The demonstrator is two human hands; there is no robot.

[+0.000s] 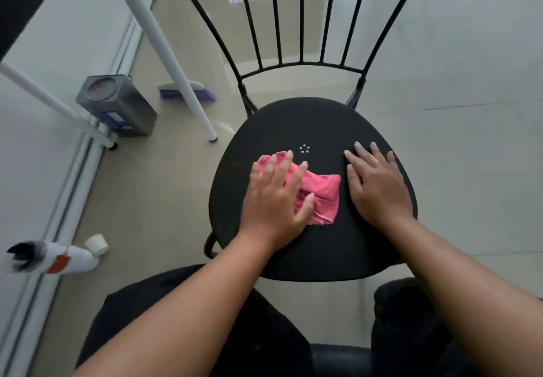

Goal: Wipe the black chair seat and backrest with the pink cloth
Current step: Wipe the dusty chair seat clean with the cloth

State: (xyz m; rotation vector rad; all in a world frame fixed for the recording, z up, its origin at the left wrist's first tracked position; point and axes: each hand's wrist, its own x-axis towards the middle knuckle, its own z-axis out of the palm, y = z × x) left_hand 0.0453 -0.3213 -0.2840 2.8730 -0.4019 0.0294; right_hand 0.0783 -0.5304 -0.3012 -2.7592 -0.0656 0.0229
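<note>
Left hand fingers spread flat, pressing cloth onto seat for wiping; right hand flat, fingers apart, steadying chair.

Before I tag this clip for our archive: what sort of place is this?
Likely an indoor room being cleaned: glossy tiled floor, a broom lying on it, a pink cloth on the black chair seat.

A metal tin, a purple brush and perhaps a white bottle lie on the floor.
</note>
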